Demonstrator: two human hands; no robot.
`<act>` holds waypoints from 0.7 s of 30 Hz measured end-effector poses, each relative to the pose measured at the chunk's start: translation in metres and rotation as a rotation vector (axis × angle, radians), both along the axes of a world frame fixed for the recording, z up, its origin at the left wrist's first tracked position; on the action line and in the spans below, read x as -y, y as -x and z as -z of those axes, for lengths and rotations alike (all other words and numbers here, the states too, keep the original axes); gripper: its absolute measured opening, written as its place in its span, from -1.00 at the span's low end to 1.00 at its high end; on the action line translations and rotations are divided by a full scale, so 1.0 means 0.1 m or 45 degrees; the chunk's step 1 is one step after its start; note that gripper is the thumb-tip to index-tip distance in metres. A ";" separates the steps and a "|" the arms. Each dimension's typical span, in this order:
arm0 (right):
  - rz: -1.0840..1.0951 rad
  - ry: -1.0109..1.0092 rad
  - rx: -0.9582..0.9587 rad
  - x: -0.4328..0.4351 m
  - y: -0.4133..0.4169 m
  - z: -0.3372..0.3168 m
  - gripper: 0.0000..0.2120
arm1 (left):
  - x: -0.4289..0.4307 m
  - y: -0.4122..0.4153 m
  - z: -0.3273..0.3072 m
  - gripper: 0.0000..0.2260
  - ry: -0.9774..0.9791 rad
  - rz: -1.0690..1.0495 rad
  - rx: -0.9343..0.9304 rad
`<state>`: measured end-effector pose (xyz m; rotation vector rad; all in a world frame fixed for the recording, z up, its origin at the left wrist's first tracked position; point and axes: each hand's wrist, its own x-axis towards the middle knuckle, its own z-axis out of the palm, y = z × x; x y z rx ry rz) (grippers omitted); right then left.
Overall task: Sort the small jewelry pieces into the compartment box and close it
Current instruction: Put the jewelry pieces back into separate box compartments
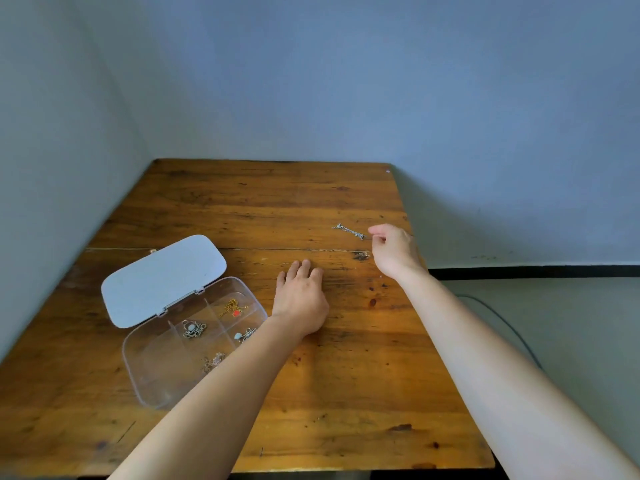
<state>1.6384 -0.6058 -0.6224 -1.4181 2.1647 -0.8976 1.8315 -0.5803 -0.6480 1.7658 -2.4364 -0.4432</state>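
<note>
Nearest, we see two bare forearms reaching out over a wooden table [346, 393]. At left lies the clear box [145, 372], its white lid [162, 278] swung fully open and lying flat on the wood behind it. Four compartments hold pieces — a pale cluster [213, 362], a blue-stoned charm [244, 335], a silver tangle [194, 329] and a gold chain with a red pendant [232, 308]; the nearest-left compartment looks bare. The left hand [300, 299] rests palm down on the table just right of the box, fingers extended and together, gripping nothing. Farther right, the right hand [393, 249] is pinched, thumb and forefinger closed on one end of a silver chain [349, 231] — the rest trails leftward, low over or on the wood. Blue walls stand behind.
</note>
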 end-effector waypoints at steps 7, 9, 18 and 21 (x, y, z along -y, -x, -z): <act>-0.112 -0.002 0.092 -0.34 -0.44 -0.13 -0.67 | -0.26 -0.50 -0.56 -0.70 0.395 0.094 -0.405; -0.213 -0.026 0.123 -0.45 -0.65 -0.10 -0.67 | -0.32 -0.74 -0.61 -0.71 0.501 0.010 -0.414; -0.423 -0.046 0.348 -0.89 -1.65 0.22 -0.50 | -0.44 -1.89 -0.36 -0.61 0.483 -0.639 -0.428; -0.440 0.032 0.175 -1.02 -1.79 0.37 -0.45 | -0.40 -2.12 -0.32 -0.53 0.411 -0.942 -0.613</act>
